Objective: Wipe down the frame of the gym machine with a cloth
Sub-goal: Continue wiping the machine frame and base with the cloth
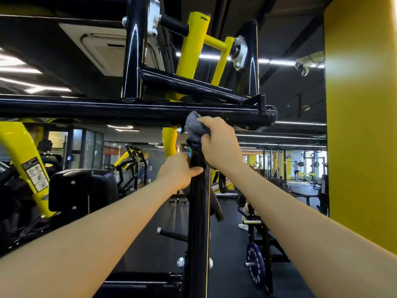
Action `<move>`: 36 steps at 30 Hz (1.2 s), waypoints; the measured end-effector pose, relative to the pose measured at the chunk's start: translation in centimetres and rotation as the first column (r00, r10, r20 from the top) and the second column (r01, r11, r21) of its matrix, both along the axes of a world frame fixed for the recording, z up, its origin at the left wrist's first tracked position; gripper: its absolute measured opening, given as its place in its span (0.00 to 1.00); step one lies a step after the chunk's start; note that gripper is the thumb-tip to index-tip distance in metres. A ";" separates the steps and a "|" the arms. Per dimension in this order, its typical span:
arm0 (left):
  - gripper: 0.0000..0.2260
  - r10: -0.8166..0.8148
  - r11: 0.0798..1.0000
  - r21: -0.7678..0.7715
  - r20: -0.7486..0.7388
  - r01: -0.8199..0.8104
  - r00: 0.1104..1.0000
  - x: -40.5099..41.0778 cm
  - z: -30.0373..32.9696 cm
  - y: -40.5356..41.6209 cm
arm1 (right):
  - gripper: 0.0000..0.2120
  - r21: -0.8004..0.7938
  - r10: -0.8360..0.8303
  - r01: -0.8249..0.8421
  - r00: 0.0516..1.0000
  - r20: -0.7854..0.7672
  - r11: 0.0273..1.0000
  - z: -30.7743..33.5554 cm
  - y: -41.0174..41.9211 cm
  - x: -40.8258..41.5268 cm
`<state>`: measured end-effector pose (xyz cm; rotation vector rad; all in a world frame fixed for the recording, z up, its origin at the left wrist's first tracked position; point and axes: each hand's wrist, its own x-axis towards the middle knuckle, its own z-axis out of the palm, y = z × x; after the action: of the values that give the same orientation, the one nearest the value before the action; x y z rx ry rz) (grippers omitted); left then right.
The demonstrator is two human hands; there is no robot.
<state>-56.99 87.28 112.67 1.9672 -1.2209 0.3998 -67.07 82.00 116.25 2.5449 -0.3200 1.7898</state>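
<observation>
The gym machine's black frame fills the view: a horizontal bar (pixel 107 109) runs across at head height and an upright post (pixel 198 222) rises to meet it at centre. My right hand (pixel 219 140) grips a bunched grey cloth (pixel 194 127) and presses it against the top of the post, just under the horizontal bar. My left hand (pixel 179 171) is wrapped around the post a little below, thumb lying across its front. Yellow lever arms (pixel 193 48) stand above the bar.
A wide yellow pillar (pixel 363 125) stands close on the right. A black seat pad (pixel 73 190) and yellow arm (pixel 23 160) are on the left. A weight plate (pixel 255 267) hangs low right of the post. Other machines and a person stand far back.
</observation>
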 end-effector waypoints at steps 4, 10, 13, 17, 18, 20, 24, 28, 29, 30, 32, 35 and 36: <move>0.18 -0.046 0.999 0.016 0.019 0.046 0.999 0.2 -0.4 1.3 | 0.19 0.014 -0.217 0.217 0.970 0.111 0.976 -1.2 -0.9 0.0; 0.19 0.027 0.999 -0.041 0.162 -0.020 0.986 2.1 0.2 4.3 | 0.17 -0.221 -0.450 0.447 0.892 0.040 0.867 -1.7 -0.2 3.3; 0.19 0.066 0.998 -0.033 0.209 -0.060 0.976 3.5 0.4 6.1 | 0.12 -0.345 -0.498 0.462 0.867 -0.017 0.817 -0.6 1.8 5.2; 0.18 0.114 0.993 -0.055 0.300 -0.102 0.947 5.9 0.2 9.3 | 0.15 -0.323 -0.446 0.411 0.894 -0.041 0.853 -0.3 3.5 8.2; 0.17 0.145 0.988 -0.092 0.334 -0.121 0.931 6.7 0.5 10.2 | 0.16 -0.359 -0.405 0.386 0.914 0.024 0.850 -0.2 4.1 9.0; 0.18 0.249 0.963 -0.200 0.416 -0.179 0.875 8.6 1.2 11.9 | 0.14 -0.438 -0.324 0.359 0.933 0.155 0.824 0.5 5.4 10.9; 0.19 0.372 0.907 -0.346 0.395 -0.239 0.840 11.8 3.1 14.5 | 0.21 -0.553 -0.393 0.381 0.914 0.104 0.741 3.1 9.0 14.0; 0.18 0.347 0.912 -0.357 0.401 -0.204 0.848 13.1 3.1 14.5 | 0.28 -0.606 -0.565 0.466 0.825 0.032 0.645 2.6 8.1 15.0; 0.18 0.329 0.917 -0.354 0.406 -0.185 0.853 13.1 3.0 14.3 | 0.27 -0.587 -0.586 0.491 0.810 0.035 0.644 2.0 7.3 14.3; 0.18 0.308 0.924 -0.345 0.411 -0.166 0.858 13.0 3.0 14.0 | 0.25 -0.559 -0.612 0.512 0.791 0.010 0.652 1.3 6.3 13.4; 0.17 0.260 0.938 -0.322 0.416 -0.126 0.872 12.5 2.7 13.2 | 0.22 -0.485 -0.637 0.552 0.770 -0.016 0.679 -0.6 3.6 11.1; 0.16 0.190 0.958 -0.282 0.458 -0.061 0.869 11.8 2.1 11.3 | 0.21 -0.515 -0.588 0.493 0.809 -0.026 0.702 -2.7 1.4 8.7; 0.16 0.170 0.961 -0.272 0.467 -0.041 0.868 11.6 2.0 10.4 | 0.21 -0.529 -0.551 0.477 0.834 0.020 0.702 -2.8 1.0 8.6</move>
<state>-45.41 97.69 114.68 1.7649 -1.2852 1.1111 -58.50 83.04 113.48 1.9266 -0.4283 1.2573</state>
